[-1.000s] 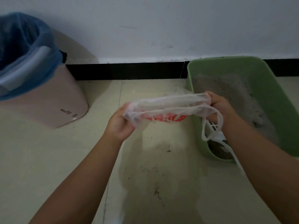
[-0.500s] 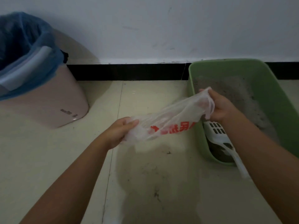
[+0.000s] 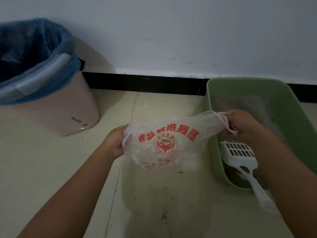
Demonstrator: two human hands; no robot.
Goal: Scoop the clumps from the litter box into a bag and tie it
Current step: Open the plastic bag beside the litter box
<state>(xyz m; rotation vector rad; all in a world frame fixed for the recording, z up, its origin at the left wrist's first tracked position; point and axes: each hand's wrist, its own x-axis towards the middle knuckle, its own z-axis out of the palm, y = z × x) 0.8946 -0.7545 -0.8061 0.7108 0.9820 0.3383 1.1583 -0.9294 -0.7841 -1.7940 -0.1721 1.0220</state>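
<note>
Bag (image 3: pixel 169 143) now spread flat between hands, red print fully showing; 0.5 s ago bunched, slanted. Left hand (image 3: pixel 115 142) grips left edge; right hand (image 3: pixel 243 125) pinches handle loops over box (image 3: pixel 291 107). Mouth not yet open. Scoop (image 3: pixel 238 154) idle in box; scooping pending.

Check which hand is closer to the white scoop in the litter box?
Right. The right hand grips the bag handle just above the scoop, over the green litter box. The left hand holds the bag's other end, out over the floor.
</note>
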